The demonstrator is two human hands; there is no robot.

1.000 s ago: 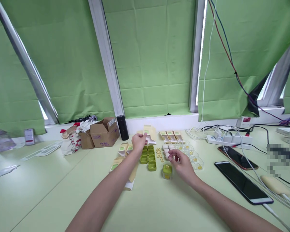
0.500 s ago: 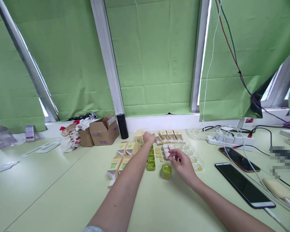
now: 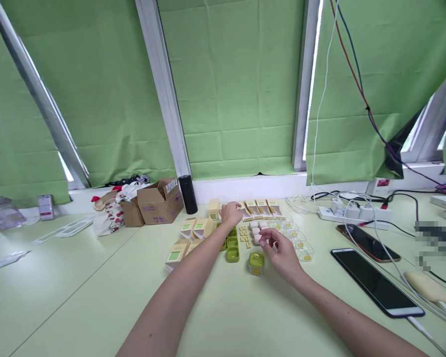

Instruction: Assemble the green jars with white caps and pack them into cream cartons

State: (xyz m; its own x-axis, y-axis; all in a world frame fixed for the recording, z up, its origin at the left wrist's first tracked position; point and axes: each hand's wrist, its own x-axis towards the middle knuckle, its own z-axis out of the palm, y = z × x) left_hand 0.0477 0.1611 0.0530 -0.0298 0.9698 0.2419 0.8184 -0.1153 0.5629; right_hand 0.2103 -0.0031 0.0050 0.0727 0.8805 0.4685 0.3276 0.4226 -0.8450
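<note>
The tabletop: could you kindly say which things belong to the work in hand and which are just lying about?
Likely in the work:
small cartons
green square pieces
white blocks
small yellow pieces
clear cups
green-topped cup

Likely just lying about:
cardboard box
black cylinder
phones
power strip

Green blinds (image 3: 241, 89): 12 o'clock from mid-view
Red and blue cables (image 3: 367, 109): 2 o'clock, hanging before the blinds
Power strip (image 3: 351, 215): 3 o'clock, white
White-bordered phone (image 3: 377, 283): 4 o'clock, cable attached
Beige device (image 3: 423, 287): 4 o'clock, farther out
Cardboard box (image 3: 159, 210): between 8 and 9 o'clock
Black cylinder (image 3: 188, 196): upright, just beside the box
Patterned bag (image 3: 109, 220): 9 o'clock
</note>
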